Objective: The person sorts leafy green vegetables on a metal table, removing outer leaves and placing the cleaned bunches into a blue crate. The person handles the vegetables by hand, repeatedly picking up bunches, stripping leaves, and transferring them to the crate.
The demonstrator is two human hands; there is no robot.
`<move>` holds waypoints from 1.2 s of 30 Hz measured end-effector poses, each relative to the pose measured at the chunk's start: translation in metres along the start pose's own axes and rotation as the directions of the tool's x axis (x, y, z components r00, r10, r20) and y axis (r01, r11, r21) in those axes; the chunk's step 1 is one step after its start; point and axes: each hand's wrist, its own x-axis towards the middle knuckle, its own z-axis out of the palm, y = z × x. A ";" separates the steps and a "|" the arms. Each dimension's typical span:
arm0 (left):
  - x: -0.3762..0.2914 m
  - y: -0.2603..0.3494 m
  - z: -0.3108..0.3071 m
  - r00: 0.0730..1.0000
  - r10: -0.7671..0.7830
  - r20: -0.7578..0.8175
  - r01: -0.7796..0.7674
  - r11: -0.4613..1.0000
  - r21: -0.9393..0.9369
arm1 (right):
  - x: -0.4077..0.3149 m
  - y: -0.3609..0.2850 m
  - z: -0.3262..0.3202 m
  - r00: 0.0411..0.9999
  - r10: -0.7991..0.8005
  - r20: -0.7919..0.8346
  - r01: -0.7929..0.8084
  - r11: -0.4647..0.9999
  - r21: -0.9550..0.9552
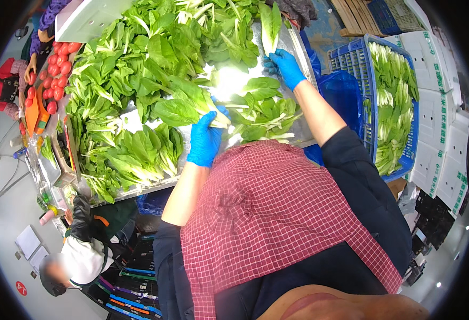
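Note:
My left hand (205,140), in a blue glove, grips the pale stem end of a leafy green (186,105) whose broad leaves point to the left. Farther right, my right hand (285,69), gloved the same way, pinches the white base of another leafy green (270,26); some fingers are hidden. Loose green leaves and stems (268,116) lie on the metal table (132,122) between my hands and my apron. A large heap of leafy greens (154,56) spreads over the table's middle and left, with a lined-up bunch (146,154) near the front edge.
At the right stands a blue plastic crate (372,120) of stacked greens, beside white foam boxes (426,108) bearing writing. Red tomatoes (60,66) lie at the left under a white foam box (90,20). Co-workers (84,256) stand to the left. Black crates (138,276) are stacked below.

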 end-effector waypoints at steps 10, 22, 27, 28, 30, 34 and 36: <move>0.013 -0.006 0.001 0.994 -0.096 0.058 0.095 0.995 0.019 | -0.093 0.018 0.035 0.904 -0.107 0.414 0.205 0.958 -0.201; -0.010 0.004 0.016 0.993 0.097 -0.066 -0.068 0.935 0.348 | -0.178 -0.016 0.115 0.740 -0.439 0.509 0.662 0.338 -0.669; -0.016 0.014 0.001 0.991 0.118 -0.060 -0.101 0.968 0.228 | -0.180 -0.013 0.131 0.920 -0.150 0.362 0.294 0.875 -0.384; -0.019 0.014 -0.004 0.991 0.136 0.007 -0.135 0.974 0.180 | -0.183 -0.012 0.133 0.914 -0.178 0.364 0.315 0.877 -0.363; -0.024 0.016 -0.011 0.988 0.118 0.096 -0.127 0.987 0.095 | -0.189 -0.013 0.138 0.878 -0.215 0.427 0.350 0.897 -0.270; -0.028 0.024 -0.019 0.978 0.124 0.168 -0.127 0.992 0.007 | -0.200 -0.017 0.156 0.920 -0.116 0.374 0.245 0.916 -0.318; -0.031 0.028 -0.024 0.974 0.127 0.189 -0.126 0.992 -0.018 | -0.205 -0.017 0.165 0.930 -0.113 0.350 0.245 0.899 -0.362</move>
